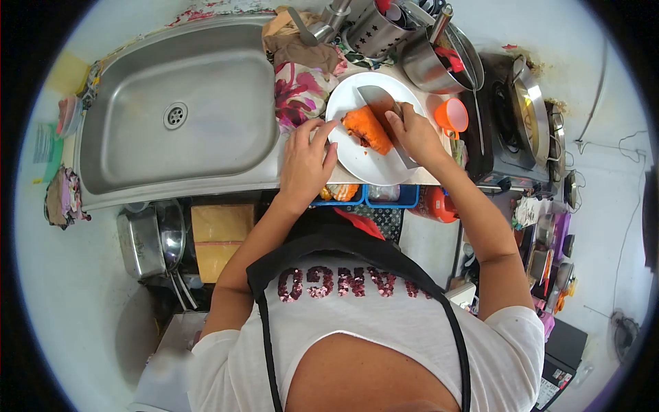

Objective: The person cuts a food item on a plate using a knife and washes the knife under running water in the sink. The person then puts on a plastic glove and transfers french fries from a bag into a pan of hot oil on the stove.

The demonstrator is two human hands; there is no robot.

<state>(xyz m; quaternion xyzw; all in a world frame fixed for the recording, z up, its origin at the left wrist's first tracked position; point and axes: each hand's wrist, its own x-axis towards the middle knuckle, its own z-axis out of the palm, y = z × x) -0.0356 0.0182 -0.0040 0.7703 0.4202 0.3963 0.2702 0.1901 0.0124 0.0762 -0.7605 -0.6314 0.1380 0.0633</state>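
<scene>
My right hand (415, 137) is closed around a broad-bladed knife (376, 101) over a white plate (349, 165). The blade lies slantwise along the right side of a chunky orange piece of food (368, 129), whose exact kind I cannot make out. Small orange crumbs are scattered beside it. My left hand (307, 161) rests at the plate's left rim, fingers stretched and somewhat apart, with the fingertips close to the food but not on it. Whether the thumb presses on the rim is hard to tell.
A steel sink (226, 123) lies to the left, with a floral cloth (302, 93) between it and the plate. An orange cup (451, 115), a steel pot (429, 69) and a gas stove (491, 117) stand to the right. Blue bins (391, 197) sit below the counter edge.
</scene>
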